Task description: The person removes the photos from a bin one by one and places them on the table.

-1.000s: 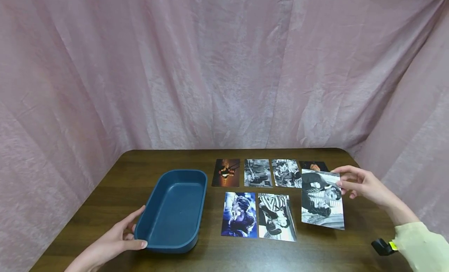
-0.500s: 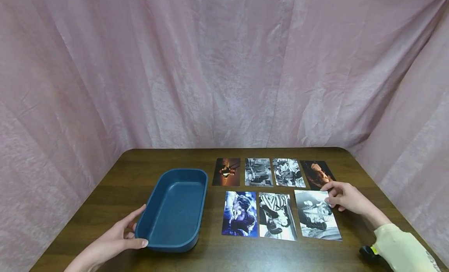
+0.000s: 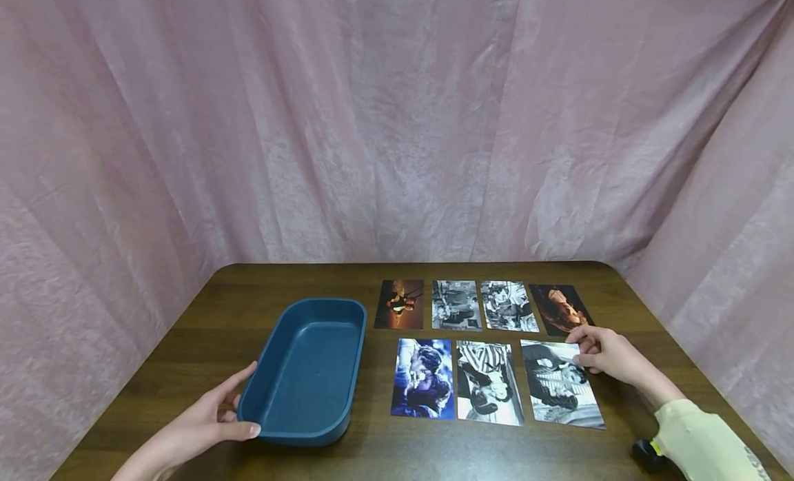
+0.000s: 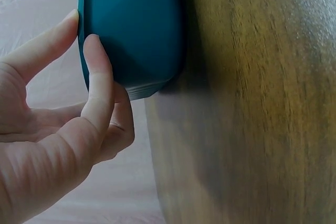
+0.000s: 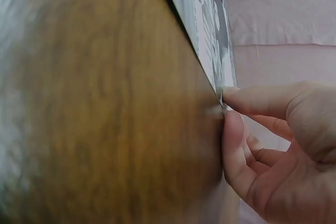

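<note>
My left hand [image 3: 198, 422] grips the near left corner of an oblong blue plastic bin [image 3: 304, 377] with nothing in it. In the left wrist view, thumb and fingers hold the bin's rim [image 4: 82, 30]. At the right, my right hand [image 3: 608, 357] pinches the upper right corner of a black-and-white photo [image 3: 558, 391] of two people. The right wrist view shows that photo's [image 5: 202, 35] edge between thumb and finger, close over the table. Left of it lie a striped-shirt photo [image 3: 490, 384] and a blue-toned photo [image 3: 423, 381].
Behind these runs a back row: an orange-brown photo [image 3: 400, 305], two black-and-white photos [image 3: 457, 306] and a dark photo [image 3: 560, 309]. All lie on a dark wooden table [image 3: 422, 453]. Pink curtains [image 3: 397, 123] hang behind and at the sides.
The right hand has brought the held photo from above the table down and left, in line with the front row. The dark photo behind is uncovered. Left hand and bin stay put.
</note>
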A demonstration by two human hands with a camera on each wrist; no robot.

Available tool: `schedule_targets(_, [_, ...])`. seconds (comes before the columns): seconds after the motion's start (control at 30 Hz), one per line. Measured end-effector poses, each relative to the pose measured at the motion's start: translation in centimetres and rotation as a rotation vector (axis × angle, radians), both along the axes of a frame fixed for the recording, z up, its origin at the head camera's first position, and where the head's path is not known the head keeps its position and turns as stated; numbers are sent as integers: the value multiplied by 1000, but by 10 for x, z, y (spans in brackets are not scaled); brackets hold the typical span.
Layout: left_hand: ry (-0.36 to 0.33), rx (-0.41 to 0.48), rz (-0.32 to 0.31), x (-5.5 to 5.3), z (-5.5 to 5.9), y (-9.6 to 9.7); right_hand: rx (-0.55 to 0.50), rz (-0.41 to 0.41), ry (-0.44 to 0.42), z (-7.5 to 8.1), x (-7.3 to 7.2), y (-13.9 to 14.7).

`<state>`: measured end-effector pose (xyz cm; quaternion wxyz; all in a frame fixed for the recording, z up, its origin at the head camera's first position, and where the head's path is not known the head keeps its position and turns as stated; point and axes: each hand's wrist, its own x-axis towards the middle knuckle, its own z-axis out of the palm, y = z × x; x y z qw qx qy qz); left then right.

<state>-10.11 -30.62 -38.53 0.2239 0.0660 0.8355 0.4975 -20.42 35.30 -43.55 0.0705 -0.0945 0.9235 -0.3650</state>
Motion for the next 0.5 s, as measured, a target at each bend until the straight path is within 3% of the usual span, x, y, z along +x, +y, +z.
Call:
schedule_targets(0.23, [4,-38,-35,-3,4,0,-26,-35,-17,1,2,-2])
schedule_targets(0.37, [35,-182,-13,-4,11,3,-18,-59,10,1,4,-4])
schedule_targets(0.5, [144,-388,-14,-5,24,10,37,-83,102,6,6,-7])
